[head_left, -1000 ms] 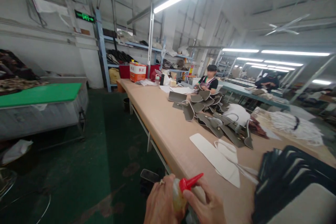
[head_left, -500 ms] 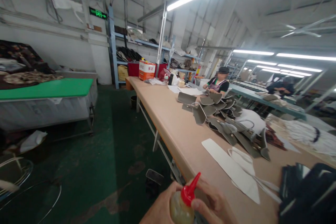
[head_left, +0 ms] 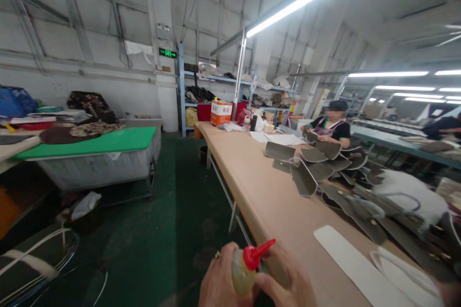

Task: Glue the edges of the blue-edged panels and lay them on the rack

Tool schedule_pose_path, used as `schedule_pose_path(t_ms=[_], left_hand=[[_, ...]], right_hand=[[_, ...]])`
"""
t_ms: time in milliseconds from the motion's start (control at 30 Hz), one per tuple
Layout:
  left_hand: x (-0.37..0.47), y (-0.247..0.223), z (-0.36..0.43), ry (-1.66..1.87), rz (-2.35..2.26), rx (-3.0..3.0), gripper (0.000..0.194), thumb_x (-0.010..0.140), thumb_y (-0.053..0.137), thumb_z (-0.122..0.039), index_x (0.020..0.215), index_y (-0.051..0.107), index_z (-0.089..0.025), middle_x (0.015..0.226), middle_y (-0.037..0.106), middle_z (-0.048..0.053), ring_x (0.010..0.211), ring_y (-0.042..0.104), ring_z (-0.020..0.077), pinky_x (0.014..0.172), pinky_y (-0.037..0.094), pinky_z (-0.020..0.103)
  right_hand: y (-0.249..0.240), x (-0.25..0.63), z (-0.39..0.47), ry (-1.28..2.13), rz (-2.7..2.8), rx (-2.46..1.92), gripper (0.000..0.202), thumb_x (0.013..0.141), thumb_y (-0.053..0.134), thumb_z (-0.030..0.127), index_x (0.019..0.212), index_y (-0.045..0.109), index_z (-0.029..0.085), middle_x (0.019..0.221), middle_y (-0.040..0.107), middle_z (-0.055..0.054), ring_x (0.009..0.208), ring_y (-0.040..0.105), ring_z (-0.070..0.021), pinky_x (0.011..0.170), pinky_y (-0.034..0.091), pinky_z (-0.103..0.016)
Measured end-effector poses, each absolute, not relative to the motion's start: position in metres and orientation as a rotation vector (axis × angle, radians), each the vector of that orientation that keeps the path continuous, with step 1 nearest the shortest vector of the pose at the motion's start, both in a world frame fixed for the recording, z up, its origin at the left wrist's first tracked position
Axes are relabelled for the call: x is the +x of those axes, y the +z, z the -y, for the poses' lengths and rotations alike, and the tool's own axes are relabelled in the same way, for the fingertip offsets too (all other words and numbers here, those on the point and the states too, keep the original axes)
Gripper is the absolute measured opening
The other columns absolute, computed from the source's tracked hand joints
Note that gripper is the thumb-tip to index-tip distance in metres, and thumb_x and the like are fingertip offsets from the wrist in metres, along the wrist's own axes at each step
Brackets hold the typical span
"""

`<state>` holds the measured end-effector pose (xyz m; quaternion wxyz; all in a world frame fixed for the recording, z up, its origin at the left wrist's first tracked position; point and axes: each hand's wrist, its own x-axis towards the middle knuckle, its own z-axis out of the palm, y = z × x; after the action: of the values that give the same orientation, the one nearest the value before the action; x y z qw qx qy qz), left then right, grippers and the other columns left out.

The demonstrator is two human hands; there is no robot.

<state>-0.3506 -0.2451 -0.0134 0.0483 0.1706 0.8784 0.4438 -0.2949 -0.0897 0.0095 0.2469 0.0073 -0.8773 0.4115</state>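
Note:
A squeeze bottle (head_left: 243,276) of yellowish liquid, with a red pointed nozzle cap, is between my hands at the lower middle. Its tip slants up to the right. My left hand (head_left: 220,278) is closed around the bottle's left side. From the right, my right hand (head_left: 288,276) curls in, its thumb against the bottle just below the cap; part of its fingers is hidden. To the right, a long off-white strip (head_left: 342,259) lies flat on the tan-covered table (head_left: 245,182), with a thin white band (head_left: 399,268) across its near part.
Grey-brown curved pieces (head_left: 317,163) are heaped along the table's right side. Beyond them a person (head_left: 333,124) sits working. An orange-and-white box (head_left: 221,113) stands at the far end. Left of the aisle is a tub with a green board (head_left: 118,139) on top.
My view has swung left and up, so the table and pieces sit further right. The bottle has tipped, its nozzle leaning more to the right. Both hands stay at it.

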Motion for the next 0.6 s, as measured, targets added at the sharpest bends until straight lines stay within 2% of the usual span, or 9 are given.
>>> schedule_pose_path(t_ms=[67, 167, 333, 433, 500, 600], left_hand=[[-0.362, -0.008, 0.234, 1.304, -2.811, 0.532, 0.046, 0.073, 0.056, -0.04, 0.114, 0.053, -0.018, 0.103, 0.068, 0.013, 0.097, 0.063, 0.0284, 0.086, 0.045, 0.035], [-0.381, -0.005, 0.216, 1.285, -2.846, 0.572, 0.048, 0.074, 0.055, -0.044, 0.114, 0.054, -0.017, 0.104, 0.068, 0.015, 0.099, 0.063, 0.0296, 0.087, 0.045, 0.036], [-0.417, -0.005, 0.189, 1.422, -2.398, 0.673, 0.048, 0.062, 0.064, -0.03, 0.106, 0.049, -0.02, 0.089, 0.067, 0.003, 0.079, 0.063, 0.0197, 0.073, 0.047, 0.027], [-0.434, -0.003, 0.167, 1.553, -2.002, 0.86, 0.046, 0.057, 0.065, -0.029, 0.1, 0.049, -0.019, 0.085, 0.064, 0.0, 0.074, 0.06, 0.0164, 0.067, 0.047, 0.024], [-0.442, -0.003, 0.151, 1.543, -1.971, 0.867, 0.047, 0.058, 0.064, -0.03, 0.101, 0.048, -0.018, 0.087, 0.065, 0.002, 0.075, 0.061, 0.0173, 0.067, 0.047, 0.025], [-0.448, -0.007, 0.129, 1.374, -2.194, 0.856, 0.05, 0.059, 0.062, -0.031, 0.105, 0.046, -0.02, 0.091, 0.067, 0.004, 0.08, 0.065, 0.0212, 0.072, 0.05, 0.028]], right_hand=[[0.011, -0.317, 0.088, 1.096, 2.376, -0.019, 0.018, 0.071, 0.07, 0.036, 0.085, 0.067, 0.026, 0.085, 0.068, 0.0, 0.081, 0.063, -0.0201, 0.074, 0.05, -0.027], [0.012, -0.341, 0.076, 1.149, 2.372, -0.061, 0.017, 0.073, 0.068, 0.04, 0.079, 0.067, 0.024, 0.08, 0.068, 0.0, 0.078, 0.063, -0.0192, 0.072, 0.049, -0.027], [0.016, -0.361, 0.041, 1.456, 2.252, 0.069, 0.016, 0.074, 0.069, 0.033, 0.087, 0.068, 0.023, 0.088, 0.067, -0.002, 0.087, 0.061, -0.0204, 0.081, 0.046, -0.029], [0.018, -0.363, 0.022, 1.595, 2.162, 0.094, 0.023, 0.08, 0.063, 0.037, 0.099, 0.067, 0.025, 0.096, 0.067, -0.003, 0.092, 0.06, -0.021, 0.085, 0.046, -0.033], [0.019, -0.36, 0.012, 1.619, 2.129, 0.035, 0.028, 0.084, 0.056, 0.041, 0.104, 0.065, 0.024, 0.099, 0.067, -0.004, 0.093, 0.061, -0.021, 0.086, 0.047, -0.035], [0.017, -0.351, 0.007, 1.458, 2.073, -0.221, 0.03, 0.083, 0.055, 0.046, 0.097, 0.067, 0.023, 0.095, 0.067, -0.006, 0.09, 0.062, -0.0218, 0.084, 0.048, -0.035]])
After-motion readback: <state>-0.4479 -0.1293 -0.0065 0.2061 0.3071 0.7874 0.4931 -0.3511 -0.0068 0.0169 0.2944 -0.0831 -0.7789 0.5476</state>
